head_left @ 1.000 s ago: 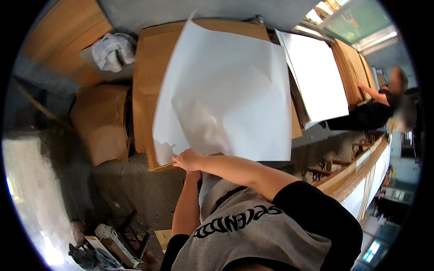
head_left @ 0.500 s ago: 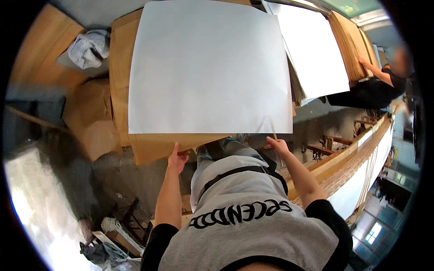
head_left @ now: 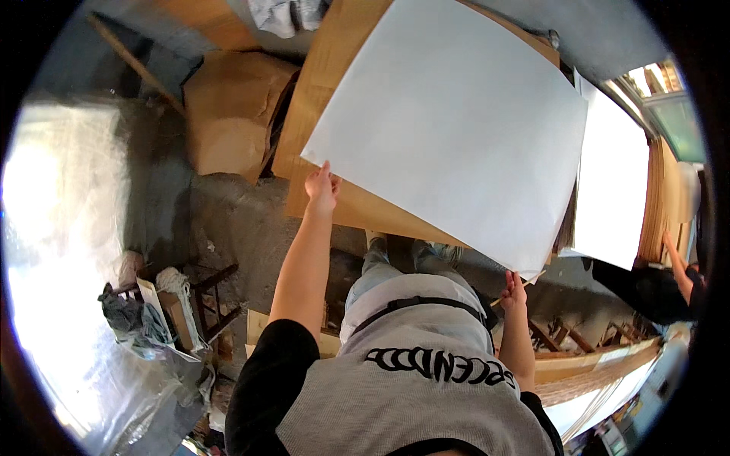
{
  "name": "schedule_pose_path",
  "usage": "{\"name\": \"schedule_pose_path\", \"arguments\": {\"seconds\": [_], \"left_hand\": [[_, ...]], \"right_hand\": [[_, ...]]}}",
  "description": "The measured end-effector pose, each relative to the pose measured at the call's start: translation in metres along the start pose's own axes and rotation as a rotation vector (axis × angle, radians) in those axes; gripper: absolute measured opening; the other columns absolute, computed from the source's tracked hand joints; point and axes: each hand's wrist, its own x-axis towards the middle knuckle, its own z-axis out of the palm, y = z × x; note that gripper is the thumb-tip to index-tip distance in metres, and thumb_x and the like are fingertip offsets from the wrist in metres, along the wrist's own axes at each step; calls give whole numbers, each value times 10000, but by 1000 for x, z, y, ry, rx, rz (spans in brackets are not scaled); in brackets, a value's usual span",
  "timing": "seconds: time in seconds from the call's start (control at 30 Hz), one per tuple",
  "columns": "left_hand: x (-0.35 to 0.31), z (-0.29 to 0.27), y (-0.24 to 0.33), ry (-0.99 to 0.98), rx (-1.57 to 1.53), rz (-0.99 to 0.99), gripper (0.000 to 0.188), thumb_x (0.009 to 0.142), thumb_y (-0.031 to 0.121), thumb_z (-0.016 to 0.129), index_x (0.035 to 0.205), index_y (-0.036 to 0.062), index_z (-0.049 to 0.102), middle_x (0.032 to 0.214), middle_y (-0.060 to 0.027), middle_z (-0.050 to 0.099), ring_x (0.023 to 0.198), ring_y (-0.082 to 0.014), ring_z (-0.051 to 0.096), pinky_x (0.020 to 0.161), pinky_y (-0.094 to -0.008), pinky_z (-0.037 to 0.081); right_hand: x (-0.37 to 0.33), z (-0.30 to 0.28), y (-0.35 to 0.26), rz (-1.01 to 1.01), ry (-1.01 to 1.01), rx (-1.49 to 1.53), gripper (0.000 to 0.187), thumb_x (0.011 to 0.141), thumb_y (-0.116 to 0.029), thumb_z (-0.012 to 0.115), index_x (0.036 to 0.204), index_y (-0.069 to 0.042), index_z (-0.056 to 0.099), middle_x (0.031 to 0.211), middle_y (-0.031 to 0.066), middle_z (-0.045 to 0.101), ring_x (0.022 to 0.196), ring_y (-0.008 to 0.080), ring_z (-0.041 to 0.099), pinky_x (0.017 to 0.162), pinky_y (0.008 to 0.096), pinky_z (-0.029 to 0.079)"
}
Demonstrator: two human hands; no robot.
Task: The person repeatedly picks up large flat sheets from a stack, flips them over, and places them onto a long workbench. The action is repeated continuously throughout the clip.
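A large white sheet of paper [head_left: 456, 129] lies slantwise over a stack of brown boards [head_left: 304, 144]. Its near-left corner area is pinched in my left hand [head_left: 322, 187], thumb along the near edge. My right hand [head_left: 515, 292] has its fingertips closed at the near-right corner. A thin light-brown stick [head_left: 532, 282] runs through that same hand, sticking out to the right; its far end is too small to make out.
Another white stack [head_left: 614, 178] and brown boards [head_left: 660, 201] stand to the right, where a co-worker's arm [head_left: 677, 266] reaches in. A long wooden frame [head_left: 593, 361] lies at lower right. Crumpled brown board [head_left: 232, 114] and a cluttered stool [head_left: 205, 304] are on the left.
My view has swung, so the sheet appears turned and shifted right. My left hand has gone from below the brown board to the sheet's left corner; the right hand has reached the near-right corner.
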Motion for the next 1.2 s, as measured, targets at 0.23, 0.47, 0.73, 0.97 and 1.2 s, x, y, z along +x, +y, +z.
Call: {"name": "schedule_pose_path", "arguments": {"seconds": [0.23, 0.47, 0.73, 0.97, 1.2], "left_hand": [[-8, -22, -39, -68, 44, 74, 190, 815, 133, 540, 687, 54, 423, 545, -28, 471, 401, -120, 461, 308, -235, 303], [-59, -82, -88, 8, 125, -70, 173, 835, 160, 502, 721, 39, 459, 568, -43, 494, 435, -123, 491, 337, -249, 353], [-42, -86, -85, -38, 195, -133, 204, 886, 212, 392, 925, 12, 401, 745, -92, 524, 452, -143, 515, 362, -273, 407], [-30, -84, -88, -84, 63, -247, 250, 905, 244, 316, 940, 15, 409, 776, -99, 525, 505, -166, 536, 397, -287, 439], [-10, -87, -87, -87, -243, -294, 216, 906, 231, 351, 931, 19, 384, 747, -98, 476, 543, -175, 478, 412, -283, 387]], "right_hand": [[17, -15, -24, -77, -23, -59, 166, 817, -312, 558, 796, -147, 565, 685, -67, 610, 410, -9, 419, 320, 173, 204], [13, -16, -53, -189, 122, -170, 186, 840, -284, 527, 806, -110, 584, 632, -62, 558, 450, 17, 418, 348, 198, 216], [29, -9, -70, -260, 16, -303, 223, 852, -306, 498, 782, -101, 553, 562, -54, 483, 405, 41, 345, 329, 202, 192], [42, -13, -70, -295, 54, -256, 211, 850, -304, 503, 819, -100, 547, 610, -50, 525, 435, 36, 400, 329, 199, 200], [37, -9, -67, -302, 174, -200, 180, 832, -290, 537, 873, -115, 555, 733, -57, 599, 514, 29, 510, 335, 202, 231]]}}
